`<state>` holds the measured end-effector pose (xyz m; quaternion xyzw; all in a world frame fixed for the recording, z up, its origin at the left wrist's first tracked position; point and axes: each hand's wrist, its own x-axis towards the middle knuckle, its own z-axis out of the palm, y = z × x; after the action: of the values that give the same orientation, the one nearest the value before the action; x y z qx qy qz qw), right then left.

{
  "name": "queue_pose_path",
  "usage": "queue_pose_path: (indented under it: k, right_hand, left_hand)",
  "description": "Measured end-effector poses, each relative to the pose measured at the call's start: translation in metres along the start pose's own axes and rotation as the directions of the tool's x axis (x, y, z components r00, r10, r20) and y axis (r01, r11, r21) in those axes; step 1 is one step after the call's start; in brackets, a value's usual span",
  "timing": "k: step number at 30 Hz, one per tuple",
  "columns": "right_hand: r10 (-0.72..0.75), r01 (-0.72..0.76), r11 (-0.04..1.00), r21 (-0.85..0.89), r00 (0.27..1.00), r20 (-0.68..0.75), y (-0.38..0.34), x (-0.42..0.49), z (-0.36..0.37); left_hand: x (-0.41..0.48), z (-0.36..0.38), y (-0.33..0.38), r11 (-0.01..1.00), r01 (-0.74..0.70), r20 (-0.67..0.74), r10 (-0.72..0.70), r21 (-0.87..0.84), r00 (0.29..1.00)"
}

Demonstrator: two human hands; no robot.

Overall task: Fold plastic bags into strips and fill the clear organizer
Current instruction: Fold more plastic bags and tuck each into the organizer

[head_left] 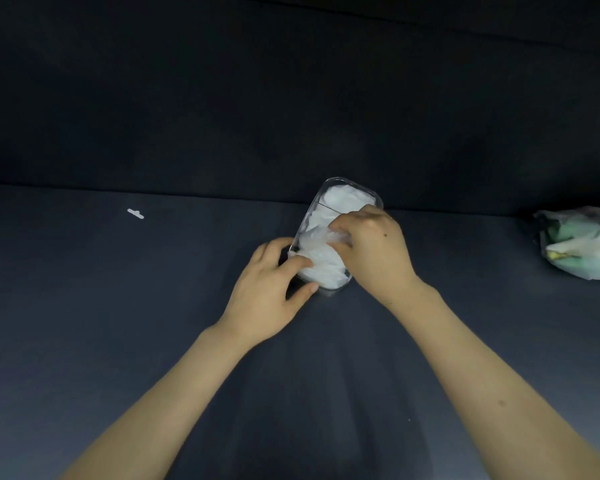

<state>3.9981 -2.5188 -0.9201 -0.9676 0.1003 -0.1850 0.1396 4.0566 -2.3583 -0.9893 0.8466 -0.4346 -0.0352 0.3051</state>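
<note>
Hands meet at the clear organizer (338,233); its long axis runs away from them; left hand (274,285) grips its near corner; right hand (371,251), nearer the opening, seemingly pinches a folded bag (317,252) inside.

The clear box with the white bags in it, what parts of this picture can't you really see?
- Clear organizer, head view: its near part is covered by the left hand and right hand.
- Folded white bags: they blur together, so no count.
- Printed bag: cut off by the right edge; print unreadable.
- Small white scrap on the dark surface: too small to identify.
</note>
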Motion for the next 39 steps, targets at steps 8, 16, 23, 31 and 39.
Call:
queue_pose_path:
  k: [8,16,23,31,39]
  right_hand:
    - [0.038,0.031,0.971,-0.237,0.958,0.283,-0.008,-0.002,0.008]
    - [0.137,-0.151,0.986,0.072,0.976,0.169,-0.006,-0.027,-0.004]
    - [0.071,-0.056,0.991,-0.118,0.990,0.122,-0.008,-0.020,0.025]
    - [0.042,-0.029,0.987,-0.161,0.996,0.076,-0.010,-0.030,0.017]
    - [-0.056,0.084,0.987,-0.136,0.979,0.197,-0.014,-0.038,0.011]
  left_hand:
    - [-0.016,0.004,0.004,1.000,-0.008,-0.016,0.008,-0.014,1.000]
    - [-0.023,0.002,0.005,0.983,0.045,-0.066,-0.057,-0.177,0.996]
    - [-0.025,0.002,0.007,0.956,0.103,-0.057,-0.123,-0.273,0.991]
    - [-0.025,0.000,0.009,0.941,0.118,-0.067,-0.147,-0.318,0.987]
    - [-0.024,0.000,0.009,0.910,0.150,-0.041,-0.180,-0.386,0.983]
